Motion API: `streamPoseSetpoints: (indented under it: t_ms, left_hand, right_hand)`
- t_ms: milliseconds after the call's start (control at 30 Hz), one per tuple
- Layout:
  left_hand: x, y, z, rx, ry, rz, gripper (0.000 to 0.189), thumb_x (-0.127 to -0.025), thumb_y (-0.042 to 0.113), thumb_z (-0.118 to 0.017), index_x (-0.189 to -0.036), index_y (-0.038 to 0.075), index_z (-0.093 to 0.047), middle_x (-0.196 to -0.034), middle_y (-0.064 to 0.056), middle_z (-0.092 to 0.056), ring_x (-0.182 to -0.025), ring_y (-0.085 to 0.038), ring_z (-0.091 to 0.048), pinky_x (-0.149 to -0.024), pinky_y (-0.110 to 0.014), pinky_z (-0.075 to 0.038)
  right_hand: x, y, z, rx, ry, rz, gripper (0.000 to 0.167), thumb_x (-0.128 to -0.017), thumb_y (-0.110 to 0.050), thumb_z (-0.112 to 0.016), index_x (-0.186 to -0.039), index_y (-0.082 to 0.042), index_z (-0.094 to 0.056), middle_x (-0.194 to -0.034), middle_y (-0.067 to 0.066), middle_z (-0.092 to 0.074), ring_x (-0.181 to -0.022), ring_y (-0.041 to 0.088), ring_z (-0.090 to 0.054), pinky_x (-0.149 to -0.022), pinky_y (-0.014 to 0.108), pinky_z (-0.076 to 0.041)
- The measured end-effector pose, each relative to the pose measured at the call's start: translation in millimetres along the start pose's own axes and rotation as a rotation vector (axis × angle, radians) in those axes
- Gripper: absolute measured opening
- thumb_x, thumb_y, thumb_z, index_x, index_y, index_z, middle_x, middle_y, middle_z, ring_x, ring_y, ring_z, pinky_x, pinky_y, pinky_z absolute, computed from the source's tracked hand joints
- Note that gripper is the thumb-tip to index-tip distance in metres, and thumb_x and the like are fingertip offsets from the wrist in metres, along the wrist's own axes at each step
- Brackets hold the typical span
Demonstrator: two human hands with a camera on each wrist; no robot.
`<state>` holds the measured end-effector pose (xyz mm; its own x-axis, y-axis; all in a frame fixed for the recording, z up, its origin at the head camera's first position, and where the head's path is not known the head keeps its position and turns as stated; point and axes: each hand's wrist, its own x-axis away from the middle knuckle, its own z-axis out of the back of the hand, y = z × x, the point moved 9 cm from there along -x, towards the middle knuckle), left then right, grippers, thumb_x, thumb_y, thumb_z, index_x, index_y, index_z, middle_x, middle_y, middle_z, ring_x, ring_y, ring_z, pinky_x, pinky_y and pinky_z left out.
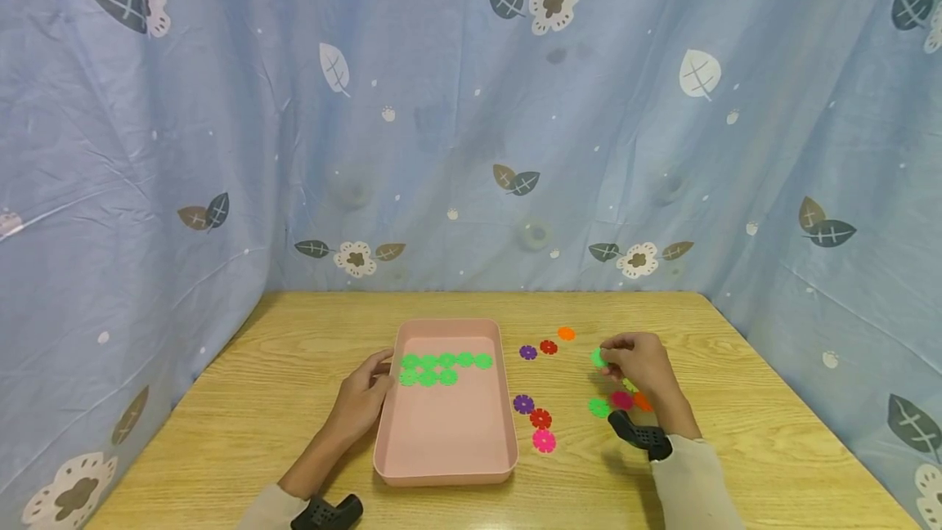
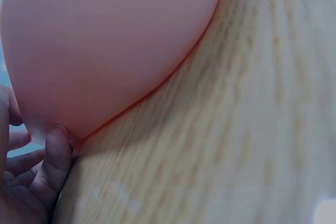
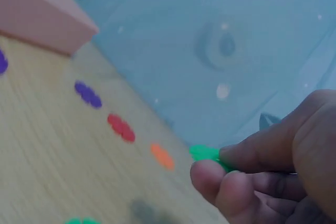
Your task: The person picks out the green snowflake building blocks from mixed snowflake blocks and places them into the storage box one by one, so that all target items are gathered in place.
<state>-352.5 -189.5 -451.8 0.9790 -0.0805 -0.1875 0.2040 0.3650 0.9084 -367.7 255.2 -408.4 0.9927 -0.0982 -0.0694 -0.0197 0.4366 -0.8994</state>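
Observation:
My right hand (image 1: pixel 640 366) is raised over the right part of the table and pinches a green snowflake disc (image 1: pixel 599 358) between thumb and fingers. The same disc (image 3: pixel 203 152) shows at the fingertips in the right wrist view. My left hand (image 1: pixel 362 401) rests against the outer left wall of a pink tray (image 1: pixel 445 464); in the left wrist view its thumb (image 2: pixel 58 153) touches the tray wall low down. Inside the tray several green discs (image 1: pixel 428 378) lie flat in two rows toward the far end.
Between tray and right hand lie purple (image 1: pixel 523 404), red (image 1: pixel 540 419) and pink discs (image 1: pixel 545 441). Farther back are another purple (image 1: pixel 527 352), a red (image 1: pixel 548 347) and an orange disc (image 1: pixel 566 334). A green disc (image 1: pixel 599 407) and others lie under the right hand. A curtain (image 1: pixel 456 121) surrounds the table.

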Motion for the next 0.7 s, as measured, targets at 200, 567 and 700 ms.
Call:
streamPoseSetpoints:
  t_ms: [200, 567, 700]
  left_hand:
    - [1.1, 1.0, -0.7, 0.017, -0.009, 0.0, 0.048, -0.104, 0.014, -0.05, -0.151, 0.007, -0.046, -0.133, -0.018, -0.062, -0.112, -0.031, -0.066, -0.089, -0.042, -0.058]
    - [1.2, 2.0, -0.4, 0.014, -0.002, -0.005, 0.048, -0.103, 0.015, -0.051, -0.15, 0.008, -0.047, -0.133, -0.018, -0.062, -0.113, -0.032, -0.066, -0.088, -0.042, -0.059]
    - [1.0, 1.4, -1.5, 0.022, -0.001, -0.003, 0.047, -0.103, 0.014, -0.051, -0.15, 0.007, -0.047, -0.133, -0.019, -0.062, -0.113, -0.032, -0.066, -0.088, -0.042, -0.059]
  right_hand:
    - [1.3, -25.9, -1.2, -0.09, 0.054, 0.05, 0.025, -0.098, -0.007, -0.062, -0.116, 0.008, -0.068, -0.088, 0.016, -0.072, -0.065, 0.029, -0.07, -0.059, 0.033, -0.058]
    - [11.7, -98.2, -35.7, -0.297, 0.066, 0.21, 0.023, -0.094, -0.002, -0.065, -0.114, 0.01, -0.069, -0.089, 0.021, -0.07, -0.06, 0.017, -0.069, -0.051, 0.026, -0.054]
    - [12.9, -117.1, -60.8, -0.34, 0.021, 0.255, 0.021, -0.093, 0.001, -0.066, -0.112, 0.008, -0.071, -0.09, 0.022, -0.07, -0.059, 0.018, -0.069, -0.051, 0.027, -0.055]
